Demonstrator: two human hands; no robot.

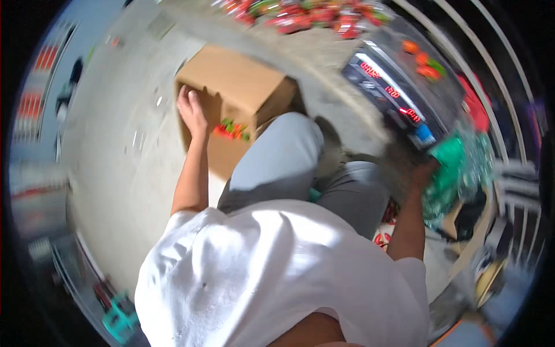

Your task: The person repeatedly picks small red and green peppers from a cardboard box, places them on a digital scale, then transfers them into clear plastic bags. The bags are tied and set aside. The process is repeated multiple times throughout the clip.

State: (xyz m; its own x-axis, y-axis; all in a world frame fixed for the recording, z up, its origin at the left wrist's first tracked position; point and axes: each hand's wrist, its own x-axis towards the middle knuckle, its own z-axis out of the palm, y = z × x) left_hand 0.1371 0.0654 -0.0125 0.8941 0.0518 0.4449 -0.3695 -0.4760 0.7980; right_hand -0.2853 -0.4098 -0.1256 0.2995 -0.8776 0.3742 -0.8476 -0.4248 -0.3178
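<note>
My left hand (192,111) is at the left rim of an open cardboard box (237,75), fingers stretched out and touching or nearly touching its edge. Inside the box lie a few small red and green peppers (232,129). On the right, my right hand (425,172) is dark and blurred beside a crumpled green plastic bag (448,173). Whether its fingers grip the bag cannot be made out. Just beyond that hand stands a digital scale (384,87) with lit red figures. Orange-red peppers and a green one (425,62) rest on its platform.
Clear bags of red and green peppers (312,16) lie at the far edge. White metal rails (491,69) run along the right. A green plastic stool (120,318) stands at the lower left. My knees (289,150) are between the box and the scale.
</note>
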